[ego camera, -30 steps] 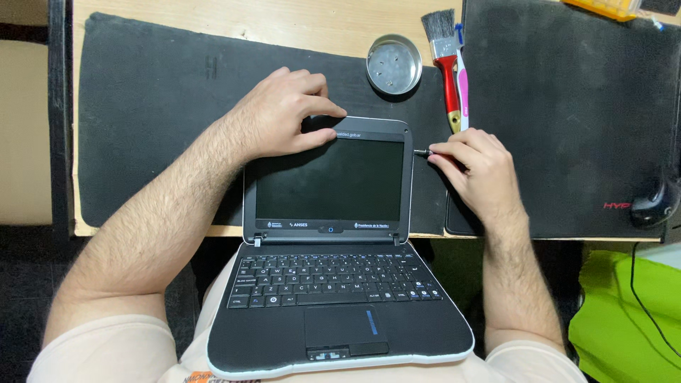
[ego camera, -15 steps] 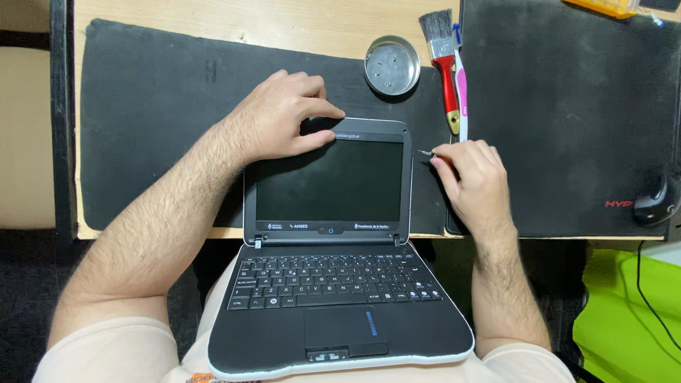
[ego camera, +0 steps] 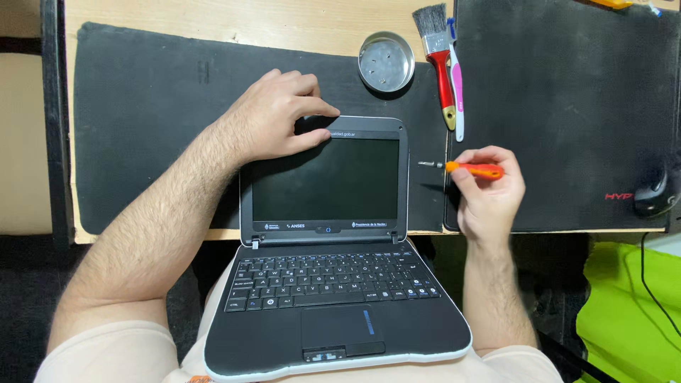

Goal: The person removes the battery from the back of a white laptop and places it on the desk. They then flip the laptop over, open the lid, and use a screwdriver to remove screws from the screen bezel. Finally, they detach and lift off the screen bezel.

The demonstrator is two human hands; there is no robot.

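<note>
A small black laptop [ego camera: 326, 213] lies open on my lap, its dark screen leaning against the desk edge. My left hand [ego camera: 273, 117] grips the top left corner of the screen lid, thumb on the bezel. My right hand [ego camera: 489, 188] hovers just right of the screen and holds an orange-handled screwdriver [ego camera: 472, 169], its metal tip pointing left toward the lid's right edge, a short gap away.
A round metal dish [ego camera: 386, 61] sits on the black desk mat [ego camera: 142, 128] behind the laptop. A red-handled paintbrush [ego camera: 438, 57] and a pink-and-white toothbrush [ego camera: 457, 85] lie beside it. A second dark mat [ego camera: 567, 106] and a black mouse [ego camera: 654, 195] are at right.
My right hand has pulled away to the right from the screen's edge, and the orange screwdriver handle now shows clearly. My left hand stays on the lid's corner.
</note>
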